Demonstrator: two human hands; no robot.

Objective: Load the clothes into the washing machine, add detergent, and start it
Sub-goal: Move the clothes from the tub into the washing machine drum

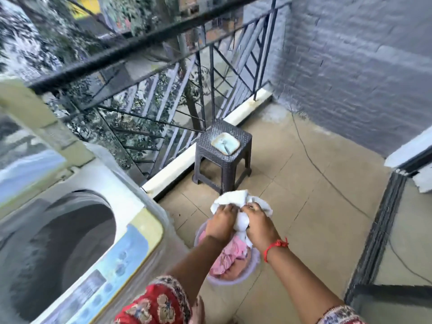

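Both hands grip one white cloth (236, 202) above the laundry basket (254, 260) on the tiled floor; the left hand (222, 220) curls its fingers into the cloth's left side, the right hand (258, 223) pinches its bunched middle, which hangs between them; pink clothes (231, 256) lie in the basket below; the top-loading washing machine (70, 242) stands open at the left, apart from the cloth.
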